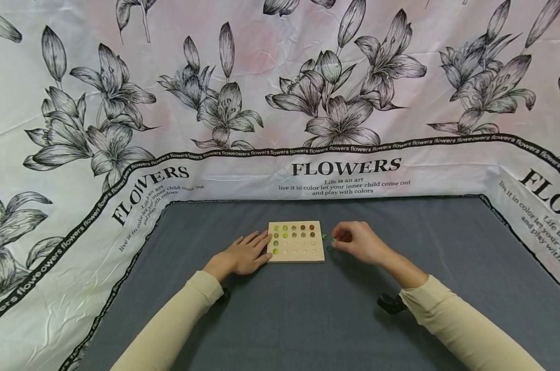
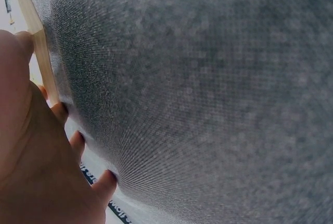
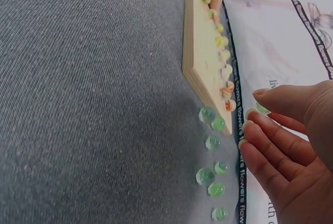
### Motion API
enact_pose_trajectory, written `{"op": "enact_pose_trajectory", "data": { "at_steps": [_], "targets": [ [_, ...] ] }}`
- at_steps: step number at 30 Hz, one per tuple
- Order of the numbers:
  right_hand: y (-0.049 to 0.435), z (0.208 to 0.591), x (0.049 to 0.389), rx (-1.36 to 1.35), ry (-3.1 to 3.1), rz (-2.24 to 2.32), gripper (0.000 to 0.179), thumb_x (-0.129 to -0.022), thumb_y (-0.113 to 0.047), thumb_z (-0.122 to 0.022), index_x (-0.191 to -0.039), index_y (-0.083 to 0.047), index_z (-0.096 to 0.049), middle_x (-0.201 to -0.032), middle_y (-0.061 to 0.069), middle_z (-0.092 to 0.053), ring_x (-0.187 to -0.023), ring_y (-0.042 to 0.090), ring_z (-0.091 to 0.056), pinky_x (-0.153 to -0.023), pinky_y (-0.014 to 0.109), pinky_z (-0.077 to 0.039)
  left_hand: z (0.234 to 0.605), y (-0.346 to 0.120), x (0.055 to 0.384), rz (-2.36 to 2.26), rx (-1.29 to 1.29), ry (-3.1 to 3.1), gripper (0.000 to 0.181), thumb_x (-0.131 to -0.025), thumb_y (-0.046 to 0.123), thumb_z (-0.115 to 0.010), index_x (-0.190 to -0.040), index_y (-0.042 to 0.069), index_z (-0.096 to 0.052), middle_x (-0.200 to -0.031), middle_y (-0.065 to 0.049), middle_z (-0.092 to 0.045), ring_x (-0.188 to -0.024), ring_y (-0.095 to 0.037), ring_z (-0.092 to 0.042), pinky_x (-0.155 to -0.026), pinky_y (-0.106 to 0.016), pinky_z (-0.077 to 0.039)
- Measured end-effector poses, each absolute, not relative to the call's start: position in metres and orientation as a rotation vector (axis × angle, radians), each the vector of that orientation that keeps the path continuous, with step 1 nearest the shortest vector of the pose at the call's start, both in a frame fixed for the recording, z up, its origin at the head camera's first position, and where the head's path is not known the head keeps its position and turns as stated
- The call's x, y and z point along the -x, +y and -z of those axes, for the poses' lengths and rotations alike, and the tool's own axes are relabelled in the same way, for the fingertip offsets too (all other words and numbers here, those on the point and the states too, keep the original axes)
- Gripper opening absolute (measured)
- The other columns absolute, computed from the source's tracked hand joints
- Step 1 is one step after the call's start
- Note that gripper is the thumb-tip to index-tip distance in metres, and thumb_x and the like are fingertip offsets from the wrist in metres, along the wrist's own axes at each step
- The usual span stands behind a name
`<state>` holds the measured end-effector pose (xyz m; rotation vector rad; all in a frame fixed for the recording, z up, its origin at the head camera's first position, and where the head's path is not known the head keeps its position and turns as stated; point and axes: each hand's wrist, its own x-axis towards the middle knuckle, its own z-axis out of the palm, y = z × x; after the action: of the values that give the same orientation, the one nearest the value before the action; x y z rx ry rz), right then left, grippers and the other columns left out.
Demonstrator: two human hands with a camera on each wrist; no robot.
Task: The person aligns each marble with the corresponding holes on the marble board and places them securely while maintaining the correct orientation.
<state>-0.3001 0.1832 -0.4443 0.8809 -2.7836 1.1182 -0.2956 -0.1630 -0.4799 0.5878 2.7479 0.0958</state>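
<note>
A light wooden board (image 1: 303,257) with rows of round hollows lies flat on the grey cloth. Marbles sit in its two far rows and down its left column: yellow-green marbles (image 1: 285,228) at the left, clearer ones mid-row, orange-brown marbles (image 1: 312,227) at the far right. My left hand (image 1: 246,256) rests spread at the board's left side, thumb and forefinger touching its edge. Just right of the board, my right hand (image 1: 360,242) pinches a green marble (image 3: 263,109) between thumb and forefinger, its other fingers loosely bent. Several loose green marbles (image 3: 205,176) lie on the cloth below that hand.
Grey cloth (image 1: 280,319) covers the table around the board. A pale border printed with flowers and lettering (image 1: 345,167) runs along the far side and both flanks. Dark wrist devices (image 1: 391,303) show under the sleeves.
</note>
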Motion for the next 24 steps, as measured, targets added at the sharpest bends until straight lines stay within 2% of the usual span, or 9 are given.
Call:
{"op": "enact_pose_trajectory", "data": {
  "at_steps": [16, 24],
  "targets": [
    [0.163, 0.441, 0.303, -0.927, -2.762, -1.124, 0.011, -0.089, -0.004, -0.078, -0.099, -0.002, -0.073, -0.086, 0.001, -0.071, -0.078, 0.012, -0.065, -0.071, 0.033, -0.055, 0.481, -0.164, 0.298, -0.103, -0.583, 2.746, 0.069, -0.109, 0.059, -0.028, -0.167, 0.027, -0.009, -0.172, 0.007, -0.005, -0.159, -0.022, -0.007, -0.125, -0.057, -0.013],
    [0.154, 0.443, 0.305, -0.955, -2.735, -1.165, 0.008, -0.089, -0.003, -0.078, -0.095, -0.003, -0.073, -0.086, 0.001, -0.072, -0.078, 0.012, -0.067, -0.071, 0.03, -0.056, 0.472, -0.162, 0.291, -0.099, -0.613, 2.742, 0.068, -0.11, 0.056, -0.027, -0.167, 0.022, -0.011, -0.173, 0.002, -0.008, -0.159, -0.025, -0.009, -0.125, -0.056, -0.013]
  ]
}}
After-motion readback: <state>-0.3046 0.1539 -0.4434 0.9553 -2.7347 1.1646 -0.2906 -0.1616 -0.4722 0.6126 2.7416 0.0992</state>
